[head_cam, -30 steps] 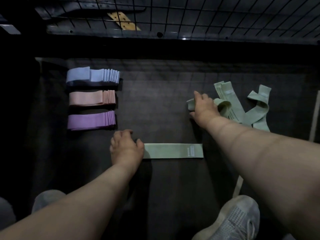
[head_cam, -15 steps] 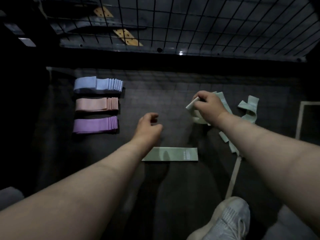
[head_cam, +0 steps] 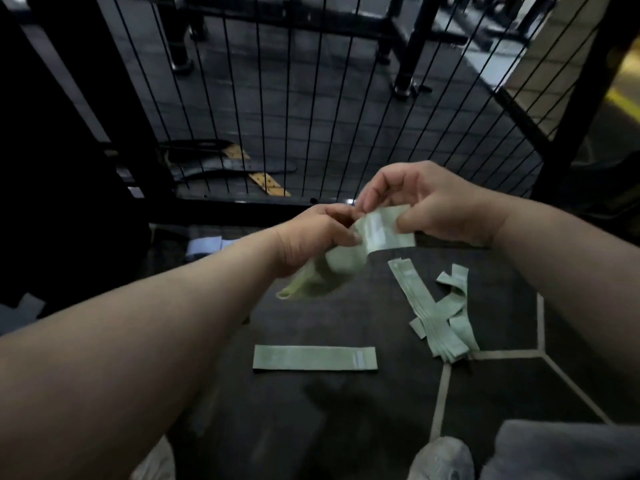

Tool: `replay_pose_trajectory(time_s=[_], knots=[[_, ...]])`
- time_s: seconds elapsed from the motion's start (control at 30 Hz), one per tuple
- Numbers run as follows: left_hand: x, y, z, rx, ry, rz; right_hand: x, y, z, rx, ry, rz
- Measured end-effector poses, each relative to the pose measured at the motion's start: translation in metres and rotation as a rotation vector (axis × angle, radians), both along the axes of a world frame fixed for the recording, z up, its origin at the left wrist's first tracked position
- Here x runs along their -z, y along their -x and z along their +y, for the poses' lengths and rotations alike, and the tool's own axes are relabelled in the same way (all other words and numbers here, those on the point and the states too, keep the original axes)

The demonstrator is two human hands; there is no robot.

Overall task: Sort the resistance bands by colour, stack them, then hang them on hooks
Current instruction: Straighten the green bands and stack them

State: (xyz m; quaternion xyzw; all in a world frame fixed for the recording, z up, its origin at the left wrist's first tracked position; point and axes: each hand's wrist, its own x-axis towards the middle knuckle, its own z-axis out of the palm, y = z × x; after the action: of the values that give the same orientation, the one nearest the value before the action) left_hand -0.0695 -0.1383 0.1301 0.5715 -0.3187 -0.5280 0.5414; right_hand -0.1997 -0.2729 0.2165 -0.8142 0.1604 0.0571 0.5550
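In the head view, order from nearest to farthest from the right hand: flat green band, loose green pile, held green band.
1. Held green band, pinched by the right hand.
2. Loose green pile, floor below it.
3. Flat green band, floor, lower left.

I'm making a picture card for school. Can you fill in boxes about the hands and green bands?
held green band: up above the floor, twisted
left hand: pinches it
right hand: pinches it too
flat green band: lies straight on the floor
green pile: loose crossed bands, right of the flat one
behind: black wire grid
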Motion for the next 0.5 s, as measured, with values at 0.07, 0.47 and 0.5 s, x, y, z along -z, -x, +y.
replay_pose_trajectory(time_s=[0.07,0.47,0.5], knots=[[-0.021,-0.002,0.008,0.012,0.036,-0.047,-0.020,0.008,0.010,0.111,0.055,-0.054],[-0.061,0.001,0.044,0.019,0.052,-0.116,-0.013,0.038,0.030,0.757,-0.407,-0.270],[-0.055,0.001,0.047,0.027,0.015,-0.119,-0.011,0.038,0.030,0.765,-0.395,-0.282]])
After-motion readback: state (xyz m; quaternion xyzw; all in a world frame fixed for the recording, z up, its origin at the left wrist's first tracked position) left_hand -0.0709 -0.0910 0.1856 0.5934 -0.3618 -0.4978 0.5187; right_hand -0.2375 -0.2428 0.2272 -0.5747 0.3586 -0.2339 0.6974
